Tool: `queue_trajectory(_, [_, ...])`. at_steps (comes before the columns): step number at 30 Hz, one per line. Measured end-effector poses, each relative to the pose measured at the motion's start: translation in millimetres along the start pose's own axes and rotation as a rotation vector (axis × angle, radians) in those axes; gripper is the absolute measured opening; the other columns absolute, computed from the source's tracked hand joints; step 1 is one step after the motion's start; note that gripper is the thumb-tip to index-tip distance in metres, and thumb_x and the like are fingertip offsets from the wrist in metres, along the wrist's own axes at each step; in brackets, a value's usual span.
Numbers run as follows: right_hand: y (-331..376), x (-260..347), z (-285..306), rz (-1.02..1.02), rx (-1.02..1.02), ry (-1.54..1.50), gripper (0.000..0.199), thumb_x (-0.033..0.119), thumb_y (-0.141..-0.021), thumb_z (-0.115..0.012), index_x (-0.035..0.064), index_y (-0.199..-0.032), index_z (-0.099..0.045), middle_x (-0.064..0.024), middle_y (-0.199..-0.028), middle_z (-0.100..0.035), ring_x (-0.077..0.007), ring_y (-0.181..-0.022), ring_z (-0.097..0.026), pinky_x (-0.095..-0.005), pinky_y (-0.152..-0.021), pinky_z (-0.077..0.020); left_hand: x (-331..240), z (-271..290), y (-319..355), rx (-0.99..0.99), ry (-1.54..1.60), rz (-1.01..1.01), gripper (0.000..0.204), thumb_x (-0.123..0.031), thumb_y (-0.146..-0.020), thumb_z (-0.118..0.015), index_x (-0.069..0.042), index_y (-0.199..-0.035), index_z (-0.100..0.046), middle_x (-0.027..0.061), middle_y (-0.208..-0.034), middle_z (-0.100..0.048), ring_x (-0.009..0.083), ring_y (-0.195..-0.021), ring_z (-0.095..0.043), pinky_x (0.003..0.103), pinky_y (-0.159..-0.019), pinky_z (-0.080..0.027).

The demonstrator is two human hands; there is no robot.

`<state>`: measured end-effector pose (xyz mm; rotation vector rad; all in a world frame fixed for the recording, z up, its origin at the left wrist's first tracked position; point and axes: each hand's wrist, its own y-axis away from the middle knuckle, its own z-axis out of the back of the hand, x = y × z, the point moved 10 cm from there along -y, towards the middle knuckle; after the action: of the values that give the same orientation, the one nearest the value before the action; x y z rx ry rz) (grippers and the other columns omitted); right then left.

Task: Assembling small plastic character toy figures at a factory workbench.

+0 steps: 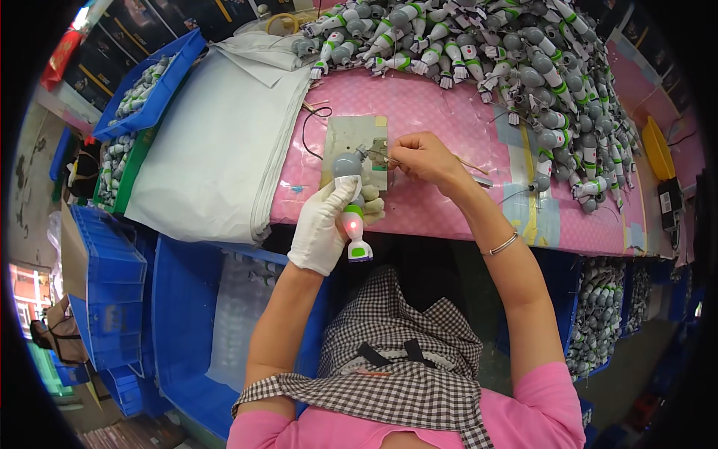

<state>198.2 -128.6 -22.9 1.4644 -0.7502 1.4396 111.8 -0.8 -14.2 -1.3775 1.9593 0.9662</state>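
Observation:
My left hand (317,230), in a white glove, is closed around a toy arm (348,166) with a grey ball joint, a white and green forearm and a small hand end pointing toward me. A red light glows on its forearm. My bare right hand (428,159) is closed in a pinch at the right of the ball joint. Thin wires (380,155) run from the joint's tip toward my fingertips; the exact grip is too small to make out. Under them lies a flat grey plate (340,129) with a small fixture on its right side.
A large heap of similar toy arms (516,67) covers the table's far and right side. White sheets (217,142) are stacked at left, beside blue (183,56) and green bins of parts. A black cable (305,138) curls by the plate. Blue crates (112,277) stand below.

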Motion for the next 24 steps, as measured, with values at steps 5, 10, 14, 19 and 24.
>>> queue_trajectory(5, [2.3,1.0,0.4,0.002,0.008,0.014,0.022,0.021,-0.081,-0.055,0.0041,-0.070,-0.062,0.0004,-0.059,-0.054,-0.0061,-0.050,-0.047,-0.0209,-0.045,-0.0358,-4.5,-5.0,4.5,-0.019,-0.055,-0.009,0.033,-0.031,-0.091,-0.057,-0.001,-0.105,-0.055,0.0079,-0.089,-0.060,0.0180,-0.075,-0.062,0.032,-0.071,-0.053])
queue_trajectory(10, [-8.3,16.3,52.3,-0.041,-0.191,-0.218,0.018,0.020,-0.080,-0.059,0.0032,-0.078,-0.064,-0.0015,-0.064,-0.056,-0.0082,-0.051,-0.049,-0.0232,-0.045,-0.0395,-19.5,23.9,43.3,-0.071,-0.195,0.032,0.046,-0.043,-0.089,-0.056,-0.006,-0.116,-0.051,0.0063,-0.090,-0.059,0.0116,-0.063,-0.052,0.023,-0.039,-0.039])
queue_trajectory(14, [-36.9,37.9,141.2,0.446,-0.809,0.171,0.030,0.024,-0.080,-0.064,0.0054,-0.103,-0.061,-0.0052,-0.076,-0.059,-0.0112,-0.054,-0.053,-0.0259,-0.050,-0.0448,-78.1,99.4,118.4,-0.409,-0.451,-0.116,0.044,-0.032,-0.090,-0.056,-0.004,-0.123,-0.048,0.0055,-0.091,-0.059,0.0090,-0.061,-0.052,0.021,-0.044,-0.042])
queue_trajectory(19, [-111.7,15.4,86.0,-0.047,-0.431,0.328,0.054,0.035,-0.078,-0.069,0.0131,-0.123,-0.050,-0.0057,-0.084,-0.057,-0.0149,-0.066,-0.056,-0.0280,-0.055,-0.0474,-109.6,253.6,238.0,-0.814,-1.059,-0.393,0.045,-0.018,-0.082,-0.063,0.003,-0.120,-0.051,0.0123,-0.121,-0.058,0.0175,-0.093,-0.061,0.029,-0.081,-0.048])
queue_trajectory(24, [-95.8,9.7,166.5,0.104,-0.487,-0.354,0.031,0.037,-0.080,-0.069,0.0106,-0.093,-0.059,0.0042,-0.067,-0.051,-0.0055,-0.047,-0.039,-0.0212,-0.041,-0.0291,-39.4,340.8,225.8,-0.728,-1.732,0.023,0.034,-0.018,-0.067,-0.070,-0.011,-0.099,-0.063,0.0144,-0.092,-0.064,0.0334,-0.091,-0.060,0.042,-0.080,-0.047])
